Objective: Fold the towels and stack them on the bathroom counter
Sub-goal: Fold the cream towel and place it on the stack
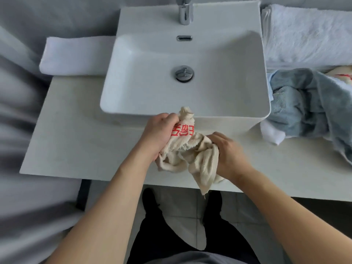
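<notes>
Towel, beige (190, 155), is bunched between both hands just in front of the sink (182, 115), over the front strip of the worktop (76, 134). Left hand (159, 134) grips the upper part, fingers curled round the cloth beside the red printed characters; a crumpled corner sticks up above that hand, against the sink's front wall. Right hand (229, 156) grips the lower right part, fingers curled into the folds; a loose tail hangs from it past the worktop's front edge. Towel not folded yet, still a wad. Sink is a white rectangular vessel basin, nothing in it but the chrome drain plug (184, 73) at centre and the overflow slot (184, 38) on the back wall; chrome tap (185, 12) behind it. Left of the sink, touching its side: a folded white towel (76, 56) lying flat on the worktop. Right of the sink, at the back: a stack of folded white towels (308, 35). Right of the sink, nearer the front: an unfolded heap, a blue-grey towel (304, 105) on top, a bit of white cloth (270, 134) poking out below it, and another beige piece with red print (341, 73) at the frame edge. Below the worktop edge: tiled floor (188, 225), the person's dark trousers.
</notes>
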`<state>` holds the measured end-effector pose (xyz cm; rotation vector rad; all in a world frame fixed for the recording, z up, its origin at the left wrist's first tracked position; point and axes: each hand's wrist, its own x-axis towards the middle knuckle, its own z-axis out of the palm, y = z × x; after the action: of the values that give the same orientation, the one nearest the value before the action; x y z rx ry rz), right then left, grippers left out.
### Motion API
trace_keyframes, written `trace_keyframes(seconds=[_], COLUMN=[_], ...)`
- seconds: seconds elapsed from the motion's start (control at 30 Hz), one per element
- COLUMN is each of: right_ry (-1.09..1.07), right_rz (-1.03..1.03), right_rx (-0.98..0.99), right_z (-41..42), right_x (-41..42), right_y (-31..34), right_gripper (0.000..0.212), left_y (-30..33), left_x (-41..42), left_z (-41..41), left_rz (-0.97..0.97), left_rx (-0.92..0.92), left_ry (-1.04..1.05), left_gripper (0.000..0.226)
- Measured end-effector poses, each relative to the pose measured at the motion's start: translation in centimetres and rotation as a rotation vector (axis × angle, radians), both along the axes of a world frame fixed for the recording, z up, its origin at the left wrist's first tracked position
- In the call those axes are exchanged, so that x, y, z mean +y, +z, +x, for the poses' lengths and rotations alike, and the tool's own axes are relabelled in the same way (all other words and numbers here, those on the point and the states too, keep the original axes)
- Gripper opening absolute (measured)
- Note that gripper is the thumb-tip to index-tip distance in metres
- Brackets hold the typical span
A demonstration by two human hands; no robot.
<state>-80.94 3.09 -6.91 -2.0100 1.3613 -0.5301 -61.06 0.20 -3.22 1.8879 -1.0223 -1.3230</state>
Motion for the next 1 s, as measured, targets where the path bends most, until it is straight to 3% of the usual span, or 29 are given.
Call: trace_keyframes(seconds=[0.17,0.27,0.37,0.43,0.53,0.6,0.67,0.77,0.9,1.0], right_ry=[-0.031,-0.038,-0.061,-0.079,0.047,0.22,0.373,0.316,0.081,0.085], right_rz=[0.13,0.17,0.218,0.268,0.399,0.485,0.574,0.538,0.402,0.678], right_rx=[-0.007,-0.122,-0.221,-0.258,-0.146,0.021,0.141,0.108,-0.031,-0.134], right_z=[13.0,20.7,27.7,30.7,35.2,37.0,38.4,40.7,44.9,47.6], right_x=[-0.3,-0.5,-0.4,-0.2,-0.9,-1.5,-2.5,-5.1,-11.3,-15.5], right_y=[-0.5,-0.1,0.6,0.4,-0.8,-2.0,-2.9,-2.7,-0.9,1.0], right_gripper=[0.016,0.014,0.011,0.012,0.035,0.051,0.063,0.074,0.103,0.101], left_y=[0.3,1.0,2.3,2.9,3.2,2.7,2.4,2.0,3.1,3.4], left_x=[0.1,-0.2,-0.8,-1.2,-2.0,-2.8,-3.5,-4.8,-7.4,-9.4], left_z=[12.7,20.7,27.8,30.9,35.6,37.7,39.6,42.7,46.0,48.5], left_rz=[-0.049,-0.081,-0.093,-0.031,0.031,-0.018,-0.059,-0.074,-0.117,-0.125], left_rx=[-0.16,-0.23,-0.096,-0.017,-0.236,-0.478,-0.572,-0.405,0.117,0.307], left_ry=[0.022,0.09,0.162,0.031,-0.203,-0.279,-0.286,-0.263,-0.208,-0.186], left_gripper=[0.04,0.047,0.046,0.042,0.024,0.017,0.017,0.019,0.019,0.022])
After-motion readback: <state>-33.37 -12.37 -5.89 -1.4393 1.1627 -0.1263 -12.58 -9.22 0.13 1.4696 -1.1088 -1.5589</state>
